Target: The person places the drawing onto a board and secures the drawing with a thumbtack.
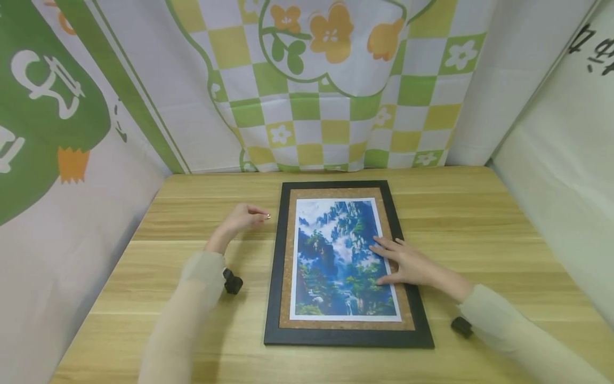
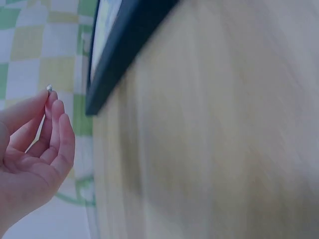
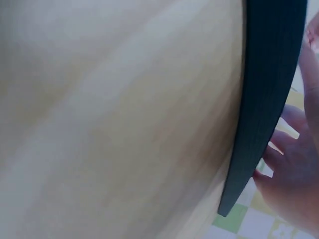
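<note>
A cork board [image 1: 290, 266] in a black frame [image 1: 271, 298] lies on the wooden table. On the cork sits a white-edged landscape print [image 1: 331, 266] of blue mountains, trees and a waterfall. Left of the frame, my left hand [image 1: 243, 217] pinches a small shiny metal tack [image 2: 49, 88] between thumb and fingertips, its head showing above them. My right hand [image 1: 405, 264] reaches across the frame's right side, its spread fingers resting on the print's right edge. In the right wrist view, the black frame partly hides that hand's fingers [image 3: 291, 142].
The wooden tabletop [image 1: 479, 240] surrounds the board. A checked, flowered cloth [image 1: 331, 117] hangs at the table's far edge, with printed cloth walls on both sides. Small black devices [image 1: 233, 282] are worn at both wrists.
</note>
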The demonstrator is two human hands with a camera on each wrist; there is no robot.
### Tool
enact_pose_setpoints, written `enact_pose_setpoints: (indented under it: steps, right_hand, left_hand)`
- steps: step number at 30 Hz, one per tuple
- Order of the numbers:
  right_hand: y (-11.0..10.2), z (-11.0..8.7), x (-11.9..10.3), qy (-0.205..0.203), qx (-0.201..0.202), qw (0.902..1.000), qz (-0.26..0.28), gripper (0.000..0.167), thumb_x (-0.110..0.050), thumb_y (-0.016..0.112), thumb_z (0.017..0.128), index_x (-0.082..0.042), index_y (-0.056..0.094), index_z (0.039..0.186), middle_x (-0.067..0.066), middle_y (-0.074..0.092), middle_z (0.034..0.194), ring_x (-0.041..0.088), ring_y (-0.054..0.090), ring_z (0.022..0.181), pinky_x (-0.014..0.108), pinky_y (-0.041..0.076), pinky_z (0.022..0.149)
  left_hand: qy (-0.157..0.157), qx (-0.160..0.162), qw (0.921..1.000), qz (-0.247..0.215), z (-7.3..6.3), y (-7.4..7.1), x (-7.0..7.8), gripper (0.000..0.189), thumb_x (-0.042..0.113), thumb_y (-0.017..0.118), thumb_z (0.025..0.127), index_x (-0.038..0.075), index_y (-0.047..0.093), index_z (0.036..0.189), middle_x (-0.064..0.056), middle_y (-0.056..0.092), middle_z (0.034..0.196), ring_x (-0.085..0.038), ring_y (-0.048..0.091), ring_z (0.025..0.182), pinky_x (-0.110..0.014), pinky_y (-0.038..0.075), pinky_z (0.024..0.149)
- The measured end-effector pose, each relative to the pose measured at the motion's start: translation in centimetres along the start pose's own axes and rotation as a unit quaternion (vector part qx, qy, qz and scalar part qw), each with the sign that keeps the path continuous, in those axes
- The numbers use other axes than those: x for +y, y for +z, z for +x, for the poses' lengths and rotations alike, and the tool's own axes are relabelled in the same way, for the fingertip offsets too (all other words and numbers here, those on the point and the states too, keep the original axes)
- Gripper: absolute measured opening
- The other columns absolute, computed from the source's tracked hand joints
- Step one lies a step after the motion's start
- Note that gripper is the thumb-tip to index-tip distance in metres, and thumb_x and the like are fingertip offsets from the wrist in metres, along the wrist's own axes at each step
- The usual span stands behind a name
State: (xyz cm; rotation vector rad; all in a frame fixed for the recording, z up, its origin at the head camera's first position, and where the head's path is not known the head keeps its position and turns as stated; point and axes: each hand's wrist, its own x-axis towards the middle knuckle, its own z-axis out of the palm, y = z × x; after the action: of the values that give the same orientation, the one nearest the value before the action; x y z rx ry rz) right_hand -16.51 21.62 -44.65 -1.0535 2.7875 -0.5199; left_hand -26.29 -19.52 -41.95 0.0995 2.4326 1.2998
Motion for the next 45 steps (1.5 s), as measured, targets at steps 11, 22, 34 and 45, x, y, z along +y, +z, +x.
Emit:
enact_pose_setpoints:
  steps: [11, 22, 34, 45]
  right_hand:
    - [-0.5, 0.3, -0.3, 0.016, -0.048, 0.9987, -0.003, 0.089, -0.053, 0.067, 0.067, 0.000, 0.038, 0.132, 0.024, 0.024, 0.140, 0.040, 0.026, 0.125, 0.058, 0.016, 0.099]
    - [-0.6, 0.1, -0.5, 0.019, -0.048, 0.9986, 0.009, 0.086, -0.048, 0.069, 0.068, 0.002, 0.038, 0.132, 0.025, 0.023, 0.140, 0.042, 0.024, 0.125, 0.059, 0.016, 0.098]
    - [-0.6, 0.1, -0.6, 0.009, -0.044, 0.9989, 0.016, 0.086, -0.047, 0.069, 0.069, 0.002, 0.037, 0.132, 0.025, 0.023, 0.140, 0.042, 0.023, 0.126, 0.060, 0.015, 0.098]
    - [-0.5, 0.1, -0.5, 0.010, -0.046, 0.9988, 0.014, 0.085, -0.047, 0.068, 0.070, 0.002, 0.036, 0.132, 0.026, 0.022, 0.140, 0.042, 0.022, 0.126, 0.060, 0.015, 0.098]
  left_hand:
    - [0.021, 0.019, 0.9981, -0.055, 4.0, 3.3, 5.3, 0.027, 0.017, 0.059, 0.086, 0.001, 0.062, 0.107, -0.016, 0.060, 0.107, -0.031, 0.056, 0.097, -0.038, 0.044, 0.086]
    - [0.011, 0.068, 0.9879, -0.139, 7.0, 8.0, 8.1, 0.024, 0.012, 0.064, 0.081, -0.002, 0.065, 0.100, -0.017, 0.064, 0.100, -0.029, 0.060, 0.091, -0.033, 0.048, 0.080]
    - [-0.003, 0.102, 0.9810, -0.165, 13.4, 12.7, 5.1, 0.012, 0.012, 0.070, 0.075, 0.009, 0.071, 0.087, -0.007, 0.068, 0.080, -0.013, 0.061, 0.063, -0.024, 0.050, 0.056]
    - [-0.058, 0.130, 0.9742, -0.175, 9.1, 13.7, 9.4, 0.018, 0.003, 0.061, 0.081, -0.004, 0.066, 0.097, -0.018, 0.066, 0.080, -0.008, 0.051, 0.045, -0.028, 0.050, 0.056]
